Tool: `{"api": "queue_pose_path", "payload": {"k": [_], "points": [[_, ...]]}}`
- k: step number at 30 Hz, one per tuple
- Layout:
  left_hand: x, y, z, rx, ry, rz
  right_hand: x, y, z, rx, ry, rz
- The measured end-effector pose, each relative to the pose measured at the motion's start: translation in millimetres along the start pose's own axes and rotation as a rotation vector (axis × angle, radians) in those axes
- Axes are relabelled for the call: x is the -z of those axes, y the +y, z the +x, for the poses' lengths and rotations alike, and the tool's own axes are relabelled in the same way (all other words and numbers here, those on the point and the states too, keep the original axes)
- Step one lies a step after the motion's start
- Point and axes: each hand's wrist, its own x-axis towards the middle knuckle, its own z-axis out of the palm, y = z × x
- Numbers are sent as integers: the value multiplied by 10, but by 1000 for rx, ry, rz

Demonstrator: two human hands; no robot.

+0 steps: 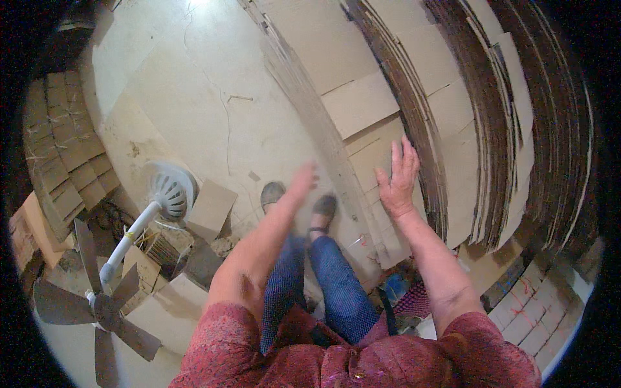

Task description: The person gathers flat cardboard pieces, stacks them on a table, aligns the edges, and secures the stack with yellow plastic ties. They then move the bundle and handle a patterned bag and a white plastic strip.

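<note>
My right hand (399,181) is open, its thumb apart from the fingers. It is over the low pile of flat cardboard sheets (370,145), with its fingertips by the edge of a taller cardboard stack (420,90). Whether it touches that edge, I cannot tell. My left hand (305,178) is held above the floor in front of my feet, slightly blurred. Its fingers point right, look a little apart, and nothing shows in them. A loose cardboard sheet (359,103) lies on the pile just beyond my right hand.
More tall stacks of flat cardboard (482,123) curve along the right. At the left stands a fan with grey blades (108,313) and a white pole, beside a cardboard piece (212,208). Tied cardboard bundles (65,142) are farther left. A thin stick (240,98) lies on the pale floor (200,64).
</note>
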Motion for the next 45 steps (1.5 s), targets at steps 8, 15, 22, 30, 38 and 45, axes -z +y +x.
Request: {"api": "queue_pose_path", "payload": {"k": [8,15,22,30,38,45], "points": [[123,-55,966,29,93,-218,-8,92,-37,-5,-70,-5],[366,-458,1971,-78,129,-441,-136,74,-50,29,-88,33],[137,-236,2152,9,257,-340,-111,181,-165,-11,-20,24],[-52,-753,2588,-384,557,37,-103,153,-163,-3,-25,40],[-33,-875,2742,-368,530,-597,-139,126,-133,42,-43,48],[-48,-35,1897,-324,355,-386,-113,113,-127,71,-36,-1]]}}
